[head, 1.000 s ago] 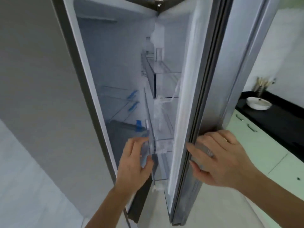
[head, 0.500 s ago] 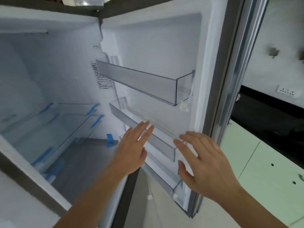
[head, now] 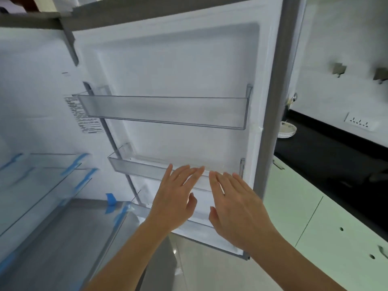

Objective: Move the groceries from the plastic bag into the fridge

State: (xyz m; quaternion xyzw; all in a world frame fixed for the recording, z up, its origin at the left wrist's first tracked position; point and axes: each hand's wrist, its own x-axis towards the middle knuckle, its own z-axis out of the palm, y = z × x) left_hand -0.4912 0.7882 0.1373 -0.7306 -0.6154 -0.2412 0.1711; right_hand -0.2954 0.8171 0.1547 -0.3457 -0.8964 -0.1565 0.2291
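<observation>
Fridge door [head: 168, 66] open; left hand [head: 175, 198] and right hand [head: 237, 204], flat-fingered, empty, side by side before middle door bin [head: 134, 168]. Versus earlier: door swung wider, hands closer together.

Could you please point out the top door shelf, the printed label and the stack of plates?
top door shelf [head: 165, 111]: head view, middle of clear front wall.
printed label [head: 92, 126]: head view, lower part.
stack of plates [head: 288, 129]: head view, top plate's rim.

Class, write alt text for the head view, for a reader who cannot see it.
The left hand and right hand, both open, reach toward the middle bin of the open fridge door. Blue-taped glass shelves sit left; a black counter lies right.
</observation>
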